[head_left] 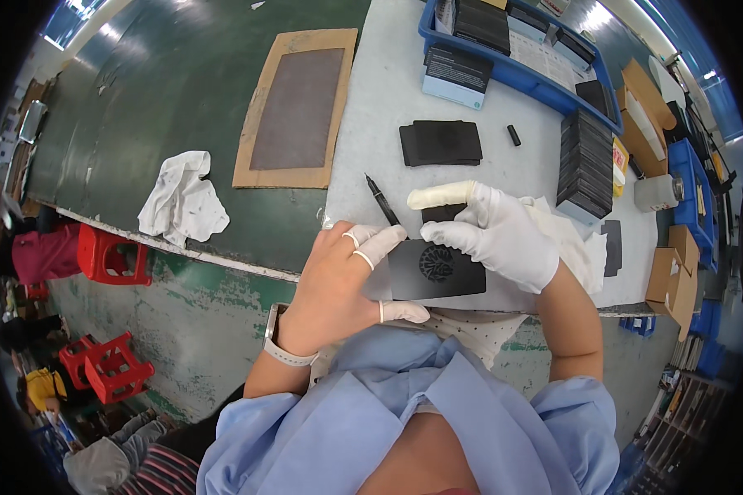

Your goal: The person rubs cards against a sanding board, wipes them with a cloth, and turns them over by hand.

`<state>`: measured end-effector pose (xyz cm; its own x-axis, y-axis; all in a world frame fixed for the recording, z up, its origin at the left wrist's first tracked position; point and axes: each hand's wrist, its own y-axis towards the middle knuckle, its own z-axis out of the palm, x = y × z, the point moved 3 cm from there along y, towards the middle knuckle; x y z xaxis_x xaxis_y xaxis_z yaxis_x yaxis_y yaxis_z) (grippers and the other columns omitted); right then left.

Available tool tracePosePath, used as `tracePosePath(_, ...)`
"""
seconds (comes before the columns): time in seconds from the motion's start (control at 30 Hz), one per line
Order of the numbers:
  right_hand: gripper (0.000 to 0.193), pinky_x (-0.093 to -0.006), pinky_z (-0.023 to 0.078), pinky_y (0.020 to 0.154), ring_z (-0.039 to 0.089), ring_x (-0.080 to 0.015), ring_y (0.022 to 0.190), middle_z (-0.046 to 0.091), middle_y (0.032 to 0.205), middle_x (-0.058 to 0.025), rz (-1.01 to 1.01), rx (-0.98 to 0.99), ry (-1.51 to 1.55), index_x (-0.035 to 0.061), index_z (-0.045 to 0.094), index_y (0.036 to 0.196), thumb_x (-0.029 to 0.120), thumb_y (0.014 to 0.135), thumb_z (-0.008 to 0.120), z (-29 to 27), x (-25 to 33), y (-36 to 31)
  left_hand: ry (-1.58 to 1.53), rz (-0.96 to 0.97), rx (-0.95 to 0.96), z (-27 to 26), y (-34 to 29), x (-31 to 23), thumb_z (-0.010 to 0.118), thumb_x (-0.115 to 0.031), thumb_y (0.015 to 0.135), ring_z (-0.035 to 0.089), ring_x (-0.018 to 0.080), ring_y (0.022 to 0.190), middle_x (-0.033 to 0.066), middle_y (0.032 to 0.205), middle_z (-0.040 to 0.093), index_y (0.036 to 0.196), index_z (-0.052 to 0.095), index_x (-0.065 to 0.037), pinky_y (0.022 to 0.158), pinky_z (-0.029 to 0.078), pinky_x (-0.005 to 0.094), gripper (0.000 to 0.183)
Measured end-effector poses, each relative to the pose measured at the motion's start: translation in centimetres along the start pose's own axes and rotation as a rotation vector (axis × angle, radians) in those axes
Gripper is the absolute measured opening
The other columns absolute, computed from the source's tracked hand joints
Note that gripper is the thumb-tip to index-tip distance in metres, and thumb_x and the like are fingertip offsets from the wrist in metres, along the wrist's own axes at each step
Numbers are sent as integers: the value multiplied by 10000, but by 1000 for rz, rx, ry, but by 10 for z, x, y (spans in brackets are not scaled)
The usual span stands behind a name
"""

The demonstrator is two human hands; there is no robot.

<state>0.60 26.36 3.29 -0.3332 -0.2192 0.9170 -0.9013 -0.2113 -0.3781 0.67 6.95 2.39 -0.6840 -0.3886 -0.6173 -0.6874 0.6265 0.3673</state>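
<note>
A dark grey card with a round black emblem lies at the table's near edge. My left hand, with white finger cots on some fingers, steadies its left end, index finger at the top edge and thumb at the bottom. Over the card's top right is my right hand in a white glove, a cream cot on its index finger. A small black piece shows between its index finger and thumb; its kind is unclear. An uncapped black pen lies just beyond my left fingers, its cap farther right.
Black cards lie ahead. A tall card stack and a blue tray of boxes stand right. A white cloth lies beside my right wrist, a cardboard-framed panel and crumpled cloth left. Red stools stand on the floor.
</note>
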Motion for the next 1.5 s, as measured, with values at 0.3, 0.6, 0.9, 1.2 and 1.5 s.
tracePosePath(0.3,508,-197,496,757,583,-99,800,605,951,-65,-484,-720,213,26,508,1244,18,782,719,-37,-1,1,24,-122,-200,-2,-2,7,890,-370,502,559,241,799,73,870,628,1082,607,-41,760,435,339,725)
tracePosePath(0.6,480,-239,524,661,602,-128,736,612,877,-100,-128,-402,274,33,439,1295,10,849,615,-4,2,-13,-3,-129,-252,7,3,4,870,-320,572,550,265,797,87,869,589,1075,601,-18,768,419,362,645)
tracePosePath(0.9,431,-252,482,652,569,-82,662,614,745,-40,-251,-325,210,53,486,1275,77,869,628,10,-1,-13,-49,-87,-167,11,5,2,884,-314,549,550,249,810,86,913,620,1087,604,-29,758,438,341,671)
tracePosePath(1.2,297,-190,407,434,508,-64,506,562,642,-9,-98,-426,198,67,543,1214,151,930,570,-24,-1,-17,-67,-63,-150,9,-3,8,900,-320,518,548,223,807,75,939,624,1104,604,-41,733,444,322,714)
tracePosePath(1.5,368,-195,447,570,544,-57,637,582,715,-12,-97,-501,302,61,527,1245,121,892,613,-25,-9,-18,-73,-42,-148,8,-6,8,899,-315,519,543,227,794,77,941,628,1105,599,-37,731,435,325,715)
